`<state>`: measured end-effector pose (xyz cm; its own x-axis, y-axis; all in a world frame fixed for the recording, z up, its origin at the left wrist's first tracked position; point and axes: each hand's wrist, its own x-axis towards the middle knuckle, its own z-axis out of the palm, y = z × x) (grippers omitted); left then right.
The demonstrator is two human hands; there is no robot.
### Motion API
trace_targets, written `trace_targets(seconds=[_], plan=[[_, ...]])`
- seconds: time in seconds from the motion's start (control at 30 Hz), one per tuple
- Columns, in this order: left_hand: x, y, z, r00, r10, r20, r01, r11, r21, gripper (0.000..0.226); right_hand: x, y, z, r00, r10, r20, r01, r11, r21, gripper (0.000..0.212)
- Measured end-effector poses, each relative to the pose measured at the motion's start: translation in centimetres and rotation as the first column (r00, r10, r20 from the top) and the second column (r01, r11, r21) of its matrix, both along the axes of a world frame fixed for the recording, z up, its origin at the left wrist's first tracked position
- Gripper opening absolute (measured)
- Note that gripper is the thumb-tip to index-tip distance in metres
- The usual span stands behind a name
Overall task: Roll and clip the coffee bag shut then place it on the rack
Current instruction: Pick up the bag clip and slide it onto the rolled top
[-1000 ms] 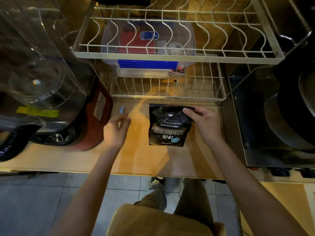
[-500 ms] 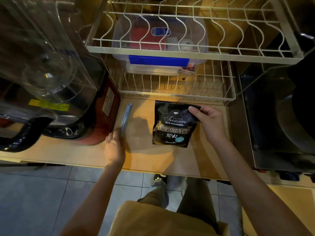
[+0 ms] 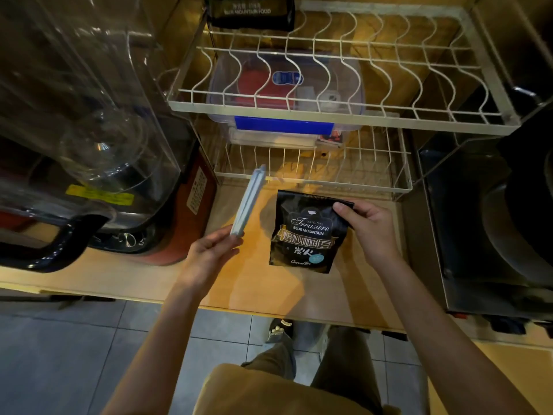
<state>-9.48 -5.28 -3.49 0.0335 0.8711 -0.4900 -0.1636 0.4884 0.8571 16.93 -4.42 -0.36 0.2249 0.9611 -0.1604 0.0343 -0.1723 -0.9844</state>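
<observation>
Black foil coffee bag, light and crinkly, pinched at its top corner by right hand fingers; left hand fingers hold the stiff clip.

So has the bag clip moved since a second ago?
Yes. The pale blue clip lay on the counter beside the red appliance; now the left hand holds it up, tip near the lower rack.

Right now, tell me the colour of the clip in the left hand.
Pale blue-grey; the clip shows best in the head view, held by one end in the left hand.
</observation>
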Motion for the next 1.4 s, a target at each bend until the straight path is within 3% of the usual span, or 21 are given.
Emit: trace_targets(seconds=[0.13,0.23,0.53,0.8,1.03,1.1,1.23,1.4], plan=[[0.1,1.0,1.8,0.973,-0.167,0.158,0.161,0.986,0.053,0.051,0.1,0.0,-0.1,1.0,0.021,0.0,-0.021,1.0,-0.002,0.016],[0.4,1.7,2.9,0.97,-0.219,0.106,0.21,0.974,0.089,0.039,0.2,0.0,-0.2,0.999,0.032,-0.019,-0.031,0.999,0.014,0.017],[2.7,2.8,4.1,0.995,-0.1,-0.002,0.1,0.991,0.092,0.023,0.3,0.0,-0.1,0.999,0.032,-0.032,-0.032,0.999,0.009,0.014],[3.7,3.1,4.3,0.983,-0.083,0.165,0.068,0.993,0.095,0.022,0.3,-0.1,-0.2,0.999,0.026,-0.04,-0.026,1.0,-0.001,0.018],[3.3,5.5,4.2,0.968,0.136,0.212,-0.146,0.989,0.03,0.012,0.2,0.0,-0.1,0.999,0.028,-0.046,-0.028,1.0,0.01,0.017],[3.1,5.9,3.9,0.98,0.121,0.155,-0.122,0.993,-0.005,0.013,0.2,0.0,-0.1,0.998,0.027,-0.054,-0.026,1.0,0.01,0.017],[2.9,6.0,3.3,0.996,-0.081,0.042,0.083,0.996,-0.044,0.02,0.2,0.0,-0.1,0.998,0.021,-0.052,-0.021,1.0,-0.003,0.018],[1.5,6.6,3.6,0.954,-0.048,0.296,0.048,0.999,0.007,0.023,0.3,-0.1,0.0,0.999,0.029,-0.043,-0.03,0.999,-0.026,0.015]])
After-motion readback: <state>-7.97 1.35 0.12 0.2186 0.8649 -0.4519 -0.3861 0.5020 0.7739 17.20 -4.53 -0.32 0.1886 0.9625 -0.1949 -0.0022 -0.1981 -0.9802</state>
